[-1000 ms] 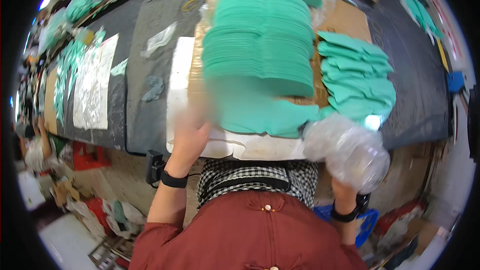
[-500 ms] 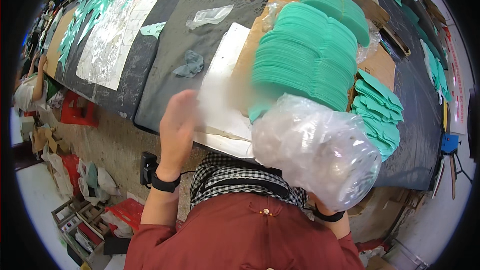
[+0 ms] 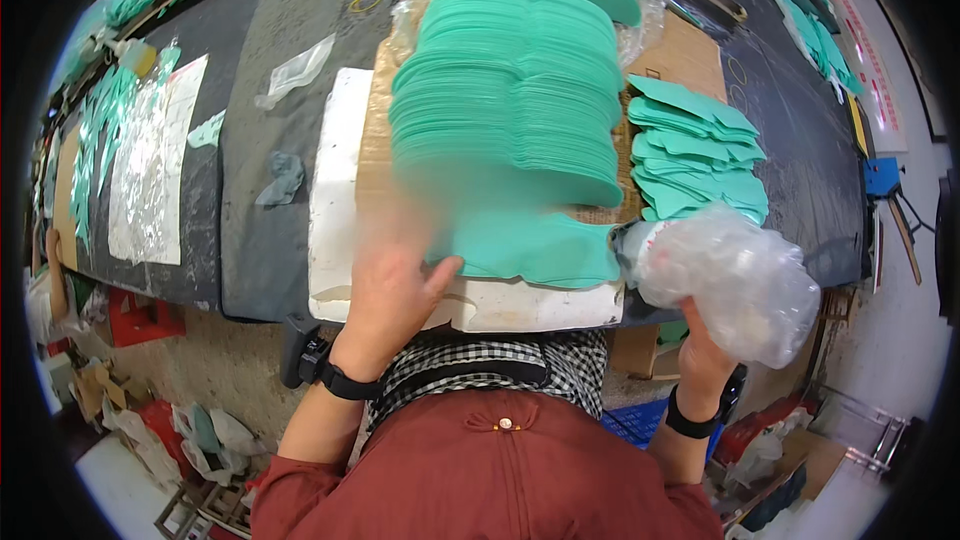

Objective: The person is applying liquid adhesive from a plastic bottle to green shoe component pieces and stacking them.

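My left hand [image 3: 392, 285] reaches over the left end of a flat green insole-shaped piece [image 3: 540, 248]. Its thumb stands out to the side, and a blur hides the fingers. The piece lies across the front of a white board [image 3: 540, 308], below a tall stack of similar green pieces [image 3: 510, 90]. On the right, my right hand [image 3: 705, 345] grips a bulging clear plastic bag [image 3: 735, 285] from below. The bag's narrow dark end meets the piece's right end; I cannot make out what is inside.
Brown cardboard [image 3: 690, 50] lies under the stack. Looser green pieces [image 3: 695, 150] are heaped to the right. A grey scrap [image 3: 281, 180], a plastic wrapper [image 3: 298, 70] and a yellow rubber band [image 3: 365, 0] lie left on the dark table. Another person's arm [image 3: 56, 275] shows at far left.
My view has shifted, so the table sits further left. The plastic bag has moved right, uncovering the green piece at the front. My left hand now reaches over that piece.
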